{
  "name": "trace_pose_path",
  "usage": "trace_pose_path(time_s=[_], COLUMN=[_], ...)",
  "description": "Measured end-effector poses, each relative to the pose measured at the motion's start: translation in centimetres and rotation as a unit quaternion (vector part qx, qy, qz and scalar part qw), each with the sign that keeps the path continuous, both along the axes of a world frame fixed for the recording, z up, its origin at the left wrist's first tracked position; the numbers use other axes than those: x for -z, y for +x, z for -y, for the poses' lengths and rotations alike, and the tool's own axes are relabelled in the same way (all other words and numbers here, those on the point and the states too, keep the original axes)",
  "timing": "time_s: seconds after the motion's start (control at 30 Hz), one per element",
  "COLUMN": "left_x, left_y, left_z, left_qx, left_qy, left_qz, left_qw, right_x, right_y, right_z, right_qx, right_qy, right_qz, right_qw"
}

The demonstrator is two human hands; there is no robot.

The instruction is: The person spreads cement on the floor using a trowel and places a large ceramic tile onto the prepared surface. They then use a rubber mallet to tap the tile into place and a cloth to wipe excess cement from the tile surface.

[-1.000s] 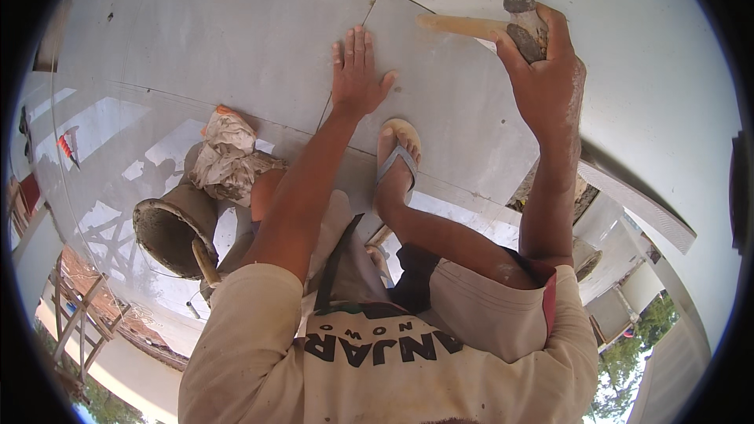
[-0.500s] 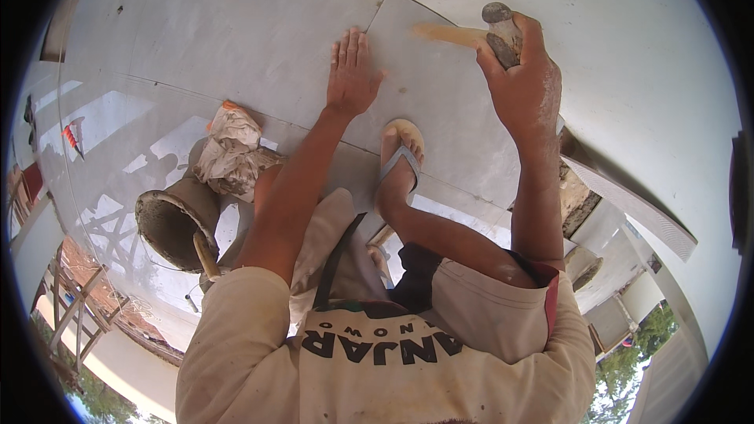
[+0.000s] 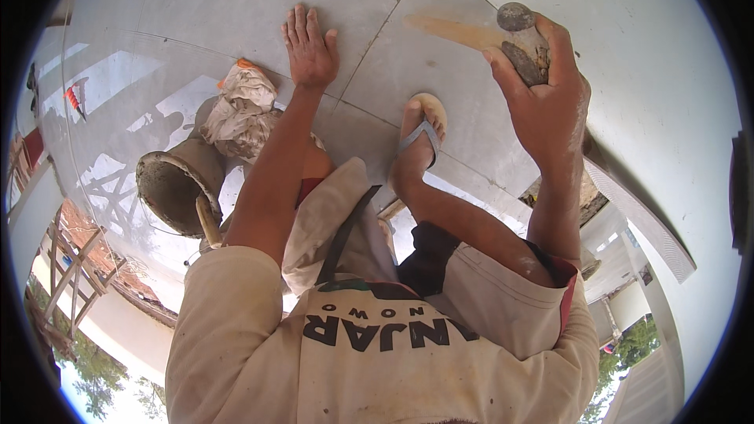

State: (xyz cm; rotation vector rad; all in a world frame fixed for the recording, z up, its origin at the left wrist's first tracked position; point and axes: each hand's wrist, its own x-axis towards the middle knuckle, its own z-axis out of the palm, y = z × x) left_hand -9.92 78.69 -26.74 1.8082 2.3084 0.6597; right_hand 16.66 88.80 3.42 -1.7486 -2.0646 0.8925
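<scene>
In my right hand (image 3: 554, 94) is a mallet, its dusty dark-ended head (image 3: 525, 51) wrapped by my fingers. The pale wooden handle (image 3: 455, 31) points left over the grey floor tiles (image 3: 369, 0) and is blurred by motion. Whether its tip touches the tile, I cannot tell. My left hand (image 3: 311, 51) lies flat on a tile to the left of a joint, fingers stretched out, holding nothing. Near my left forearm sit a crumpled dirty white bag (image 3: 242, 106) with orange edges and a mortar-smeared bucket (image 3: 200, 173); a wooden handle (image 3: 208, 220) sticks out at its rim.
My foot in a flip-flop (image 3: 422, 133) stands on the tiles between my arms. A pale wall (image 3: 644, 71) rises on the right, with a long perforated strip (image 3: 648, 216) along it. A red-handled tool (image 3: 75, 102) lies far left, above wooden trestles (image 3: 75, 275).
My left hand has shifted left and farther away, still flat. My right hand with the mallet has moved slightly right in view. The whole view has also shifted a little.
</scene>
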Motion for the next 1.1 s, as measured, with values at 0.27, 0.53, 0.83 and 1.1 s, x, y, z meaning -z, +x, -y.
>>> trace_pose_path(time_s=[0.27,0.53,0.83,1.1], left_x=[0.0,-2.5,-2.5,-3.6], left_y=[-0.4,-4.4,-5.0,-4.7], left_z=[0.3,4.6,5.6,4.6], left_qx=[0.007,0.123,0.144,0.143], left_qy=[0.015,-0.204,-0.269,-0.35], left_qz=[0.017,0.016,0.001,-0.031], left_qw=[1.0,0.971,0.952,0.925], right_x=[0.2,1.0,0.2,-0.6], right_y=[-4.3,-3.8,-3.3,-2.1], right_z=[2.5,2.7,3.0,5.2], right_qx=[-0.223,-0.188,-0.143,-0.08], right_qy=[-0.009,-0.026,-0.036,-0.048], right_qz=[-0.024,-0.04,-0.031,-0.068], right_qw=[0.974,0.981,0.989,0.993])
